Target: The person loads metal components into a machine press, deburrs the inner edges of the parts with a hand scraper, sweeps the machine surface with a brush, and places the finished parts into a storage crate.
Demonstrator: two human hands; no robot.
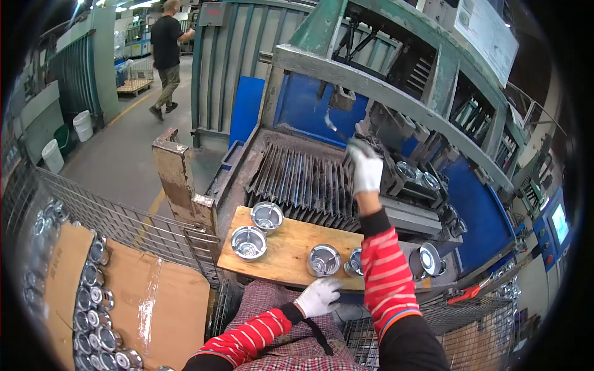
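My left hand (318, 297), in a white glove, hangs at the front edge of a wooden board (291, 244). Its fingers are loosely stretched and hold nothing that I can see. Nearest to it on the board is a shiny metal cup-shaped part (323, 260); another such part (353, 263) is partly behind my right sleeve. Two more metal parts, one behind (266, 216) and one in front (249, 242), stand at the board's left end. My gloved right hand (367, 172) is raised before the machine, near its metal fixture. Motion blurs its fingers, so their grip is unclear.
Ribbed bellows covers (303, 182) lie behind the board. More metal parts sit in the machine fixture (405, 171). A red-handled tool (464, 295) lies at right. Wire bins (124, 204) hold cardboard and metal parts. A person (166, 59) walks in the aisle.
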